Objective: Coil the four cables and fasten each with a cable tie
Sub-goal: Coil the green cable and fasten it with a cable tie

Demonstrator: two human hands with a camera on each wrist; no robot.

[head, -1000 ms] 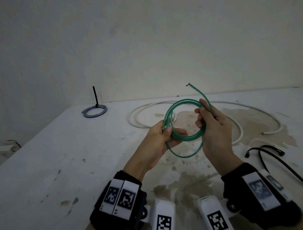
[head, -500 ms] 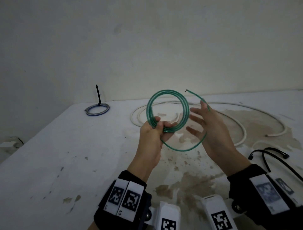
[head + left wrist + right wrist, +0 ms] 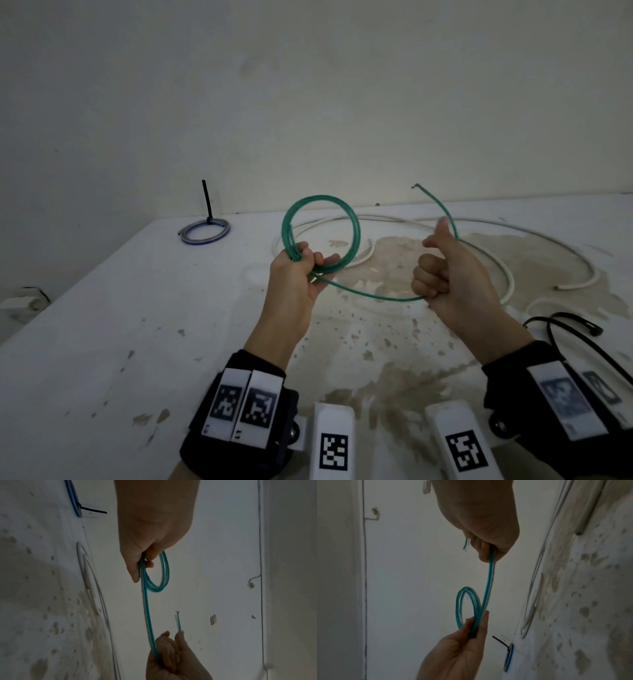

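Note:
A green cable (image 3: 354, 228) is held above the white table (image 3: 102, 325), partly wound into a small coil (image 3: 164, 573). My left hand (image 3: 301, 267) grips the bottom of the coil, fingers curled round its loops (image 3: 471, 615). A loose stretch sags to the right into my right hand (image 3: 442, 270), which is a fist round the cable (image 3: 490, 566). The bare end (image 3: 416, 186) curves up past the thumb. A blue cable coil (image 3: 205, 232) lies at the back left with a black cable tie (image 3: 207, 200) sticking up from it.
A long white cable (image 3: 507, 270) loops loosely over the stained middle and right of the table. Black cable ties (image 3: 561, 325) lie at the right, near my right wrist. A pale wall stands behind the table's far edge.
My hands have drawn apart. The right hand, open half a second ago, has closed round the loose tail and pulled it rightward. The left hand keeps the coil and has shifted left.

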